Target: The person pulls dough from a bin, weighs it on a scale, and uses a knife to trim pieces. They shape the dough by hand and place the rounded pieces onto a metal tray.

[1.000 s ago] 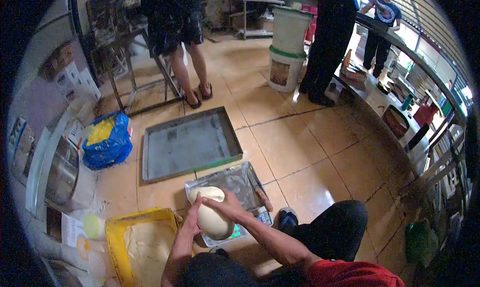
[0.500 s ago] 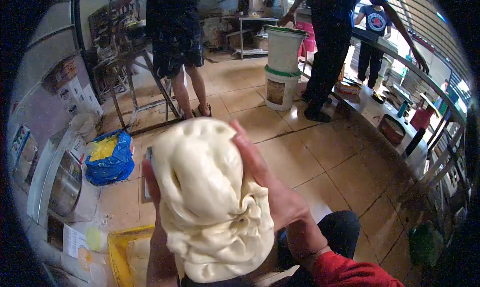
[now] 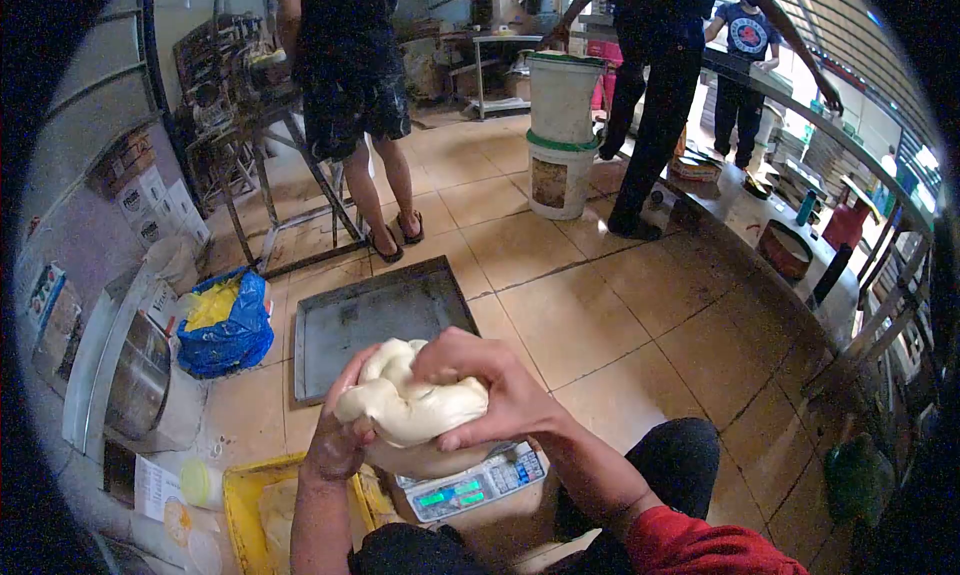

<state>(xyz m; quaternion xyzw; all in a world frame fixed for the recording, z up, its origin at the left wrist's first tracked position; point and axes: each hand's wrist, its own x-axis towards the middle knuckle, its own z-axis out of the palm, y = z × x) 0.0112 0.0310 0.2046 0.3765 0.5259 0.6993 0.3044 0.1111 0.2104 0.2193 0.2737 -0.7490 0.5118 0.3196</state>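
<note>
A soft, pale lump of dough (image 3: pixel 415 415) is between my two hands in the lower middle of the head view. My left hand (image 3: pixel 338 440) cups its left side, partly hidden by it. The curled fingers of my right hand (image 3: pixel 495 380) press into the top, and the thumb lies along the near side. Just below the dough is a digital scale (image 3: pixel 478 493) with lit green displays; the dough and my hands cover part of it. Beyond my hands, a dark metal tray (image 3: pixel 385 310) lies on the floor.
A yellow crate (image 3: pixel 237 520) stands at lower left, near a blue bag (image 3: pixel 228 337) with yellow contents. Stacked white buckets (image 3: pixel 560 180) stand ahead. One person (image 3: pixel 350 105) stands by a metal frame, another (image 3: pixel 655 105) beside the buckets, and a third (image 3: pixel 745 65) farther back.
The dough has come down from close to the camera to just above the scale, and looks folded into a smaller lump. My right fingers now press into it. The tray and scale have come into view.
</note>
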